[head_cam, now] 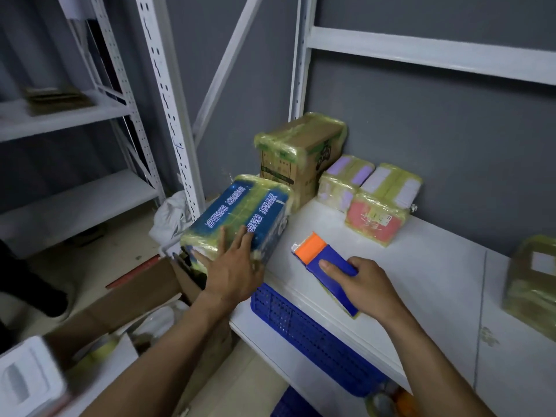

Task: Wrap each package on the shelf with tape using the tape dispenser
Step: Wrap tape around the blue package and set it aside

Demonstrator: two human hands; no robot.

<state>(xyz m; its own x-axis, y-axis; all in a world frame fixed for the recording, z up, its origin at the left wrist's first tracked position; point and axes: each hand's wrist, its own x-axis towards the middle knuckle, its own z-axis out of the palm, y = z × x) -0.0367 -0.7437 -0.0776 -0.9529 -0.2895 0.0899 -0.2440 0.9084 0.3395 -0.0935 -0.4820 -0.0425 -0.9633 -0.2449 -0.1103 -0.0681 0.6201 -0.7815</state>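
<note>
On my feed a blue perforated crate (pixel 301 326) sits under the front edge of the white shelf (pixel 421 281), and the shelf hides whatever it holds. Left of it an open cardboard box (pixel 135 299) stands on the floor; I can make out only something pale and blurred inside. The blue package (pixel 240 212) lies tilted at the shelf's left end, partly overhanging the edge. It has white lettering on its top face and is bound in yellowish translucent tape that bunches at its corners. The left hand (pixel 234 266) rests flat on its near end, fingers straight and slightly spread. The right hand (pixel 364 287) grips the tape dispenser (pixel 332 254), a blue body with an orange front, fingers curled around it and the index finger along its top; it lies on the shelf just beside the package. Against the grey wall stand a taped brown carton (pixel 298 145) and three small taped parcels (pixel 376 221), with another taped parcel (pixel 532 284) at the far right.
</note>
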